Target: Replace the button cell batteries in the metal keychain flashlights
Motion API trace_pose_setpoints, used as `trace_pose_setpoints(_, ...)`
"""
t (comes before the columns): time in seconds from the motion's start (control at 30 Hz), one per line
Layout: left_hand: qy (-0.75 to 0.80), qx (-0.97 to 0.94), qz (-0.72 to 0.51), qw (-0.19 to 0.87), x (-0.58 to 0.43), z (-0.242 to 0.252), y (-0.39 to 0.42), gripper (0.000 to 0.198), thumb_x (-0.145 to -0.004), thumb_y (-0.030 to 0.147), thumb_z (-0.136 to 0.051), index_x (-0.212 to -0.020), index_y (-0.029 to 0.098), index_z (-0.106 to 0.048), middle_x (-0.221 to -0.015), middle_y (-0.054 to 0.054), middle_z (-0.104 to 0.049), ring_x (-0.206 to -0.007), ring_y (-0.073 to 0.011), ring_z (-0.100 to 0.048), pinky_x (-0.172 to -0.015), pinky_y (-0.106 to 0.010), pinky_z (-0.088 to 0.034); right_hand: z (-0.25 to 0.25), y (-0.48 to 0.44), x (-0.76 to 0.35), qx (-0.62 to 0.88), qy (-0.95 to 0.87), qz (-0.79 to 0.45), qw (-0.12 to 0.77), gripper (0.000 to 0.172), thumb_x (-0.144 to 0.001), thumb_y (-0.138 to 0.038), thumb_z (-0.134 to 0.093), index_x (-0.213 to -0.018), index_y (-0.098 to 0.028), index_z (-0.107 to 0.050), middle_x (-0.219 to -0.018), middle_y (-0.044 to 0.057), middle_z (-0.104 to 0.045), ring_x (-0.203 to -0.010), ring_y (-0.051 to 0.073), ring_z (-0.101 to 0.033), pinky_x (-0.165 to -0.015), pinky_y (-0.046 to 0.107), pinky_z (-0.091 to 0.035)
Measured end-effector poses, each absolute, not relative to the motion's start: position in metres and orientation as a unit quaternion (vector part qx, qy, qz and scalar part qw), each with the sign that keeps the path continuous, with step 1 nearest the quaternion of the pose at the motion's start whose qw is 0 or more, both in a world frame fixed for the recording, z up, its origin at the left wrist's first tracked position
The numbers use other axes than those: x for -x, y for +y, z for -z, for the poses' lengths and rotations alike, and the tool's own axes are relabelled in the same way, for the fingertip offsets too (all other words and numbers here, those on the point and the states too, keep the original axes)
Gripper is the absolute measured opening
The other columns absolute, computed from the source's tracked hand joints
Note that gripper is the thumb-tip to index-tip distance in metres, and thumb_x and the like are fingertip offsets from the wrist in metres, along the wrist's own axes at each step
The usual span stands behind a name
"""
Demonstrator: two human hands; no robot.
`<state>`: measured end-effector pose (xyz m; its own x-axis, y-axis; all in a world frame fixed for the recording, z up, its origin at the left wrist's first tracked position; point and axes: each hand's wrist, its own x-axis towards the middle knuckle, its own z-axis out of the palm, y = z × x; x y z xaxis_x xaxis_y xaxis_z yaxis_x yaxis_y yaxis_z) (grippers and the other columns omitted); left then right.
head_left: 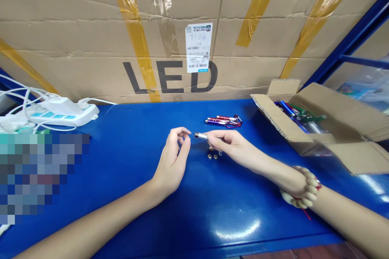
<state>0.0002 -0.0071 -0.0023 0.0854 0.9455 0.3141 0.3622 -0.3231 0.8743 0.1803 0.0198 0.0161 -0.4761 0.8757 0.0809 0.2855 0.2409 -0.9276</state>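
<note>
My right hand (231, 147) grips a small silver keychain flashlight (200, 135), its tip pointing left just above the blue table (127, 137). My left hand (174, 158) hovers right beside that tip, thumb and forefinger curled toward a pinch; whether anything tiny sits between them I cannot see. Below the flashlight lie two or three small round button cells (212, 156) on the table. A beaded bracelet (300, 194) circles my right wrist.
A few red and purple keychain flashlights (223, 121) lie further back. An open cardboard box (331, 129) with more flashlights stands at the right. A white power strip (65, 115) with cables sits at the left. A large cardboard carton (182, 28) marked LED closes the back.
</note>
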Motion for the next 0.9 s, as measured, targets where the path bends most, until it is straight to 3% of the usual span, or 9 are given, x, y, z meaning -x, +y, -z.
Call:
trace_pose_setpoints(0.23, 0.466, -0.616, -0.538, 0.338, 0.002, 0.005, -0.005, 0.023, -0.093, 0.038, -0.035, -0.103, 0.021, -0.044, -0.109, -0.007, -0.054, -0.098, -0.0182, -0.051, -0.081, -0.031, -0.038, -0.016, 0.019, -0.181, 0.407, -0.778, -0.400, 0.265, 0.037, -0.091, -0.043, -0.040, -0.097, -0.015, -0.063, -0.073, 0.000, -0.057, -0.065, 0.012, -0.048, -0.061, 0.024, -0.039)
trace_pose_setpoints(0.4, 0.443, -0.635, -0.531, 0.344, 0.004, 0.007, -0.005, 0.027, -0.093, 0.040, -0.032, -0.107, 0.021, -0.045, -0.118, -0.008, -0.052, -0.109, -0.0205, -0.048, -0.085, -0.033, -0.036, -0.016, 0.015, -0.181, 0.400, -0.787, -0.398, 0.249, 0.041, -0.090, -0.048, -0.041, -0.093, -0.015, -0.066, -0.081, 0.003, -0.063, -0.071, 0.013, -0.053, -0.064, 0.025, -0.042)
trace_pose_setpoints(0.63, 0.440, -0.641, -0.522, 0.350, 0.003, 0.005, -0.007, 0.025, -0.093, 0.038, -0.032, -0.108, 0.022, -0.044, -0.118, -0.007, -0.051, -0.107, -0.0191, -0.048, -0.085, -0.033, -0.037, -0.018, 0.016, -0.180, 0.389, -0.775, -0.417, 0.272, 0.039, -0.088, -0.046, -0.046, -0.090, -0.014, -0.068, -0.081, 0.003, -0.065, -0.070, 0.013, -0.055, -0.064, 0.025, -0.043)
trace_pose_setpoints(0.77, 0.469, -0.671, -0.466, 0.335, 0.001, 0.001, -0.007, 0.018, -0.090, 0.036, -0.038, -0.092, 0.021, -0.048, -0.095, -0.003, -0.055, -0.090, -0.0174, -0.051, -0.078, -0.031, -0.038, -0.018, 0.012, -0.179, 0.378, -0.792, -0.397, 0.269, 0.035, -0.089, -0.042, -0.045, -0.092, -0.015, -0.067, -0.083, 0.003, -0.066, -0.075, 0.014, -0.058, -0.069, 0.026, -0.046)
trace_pose_setpoints(0.9, 0.490, -0.737, -0.366, 0.287, 0.000, -0.002, -0.005, 0.026, -0.087, 0.036, -0.042, -0.068, 0.020, -0.050, -0.071, 0.000, -0.051, -0.076, -0.0176, -0.048, -0.074, -0.033, -0.037, -0.018, 0.007, -0.177, 0.315, -0.825, -0.371, 0.287, 0.032, -0.089, -0.033, -0.049, -0.119, -0.020, -0.051, -0.114, 0.005, -0.060, -0.101, 0.015, -0.057, -0.089, 0.029, -0.045)
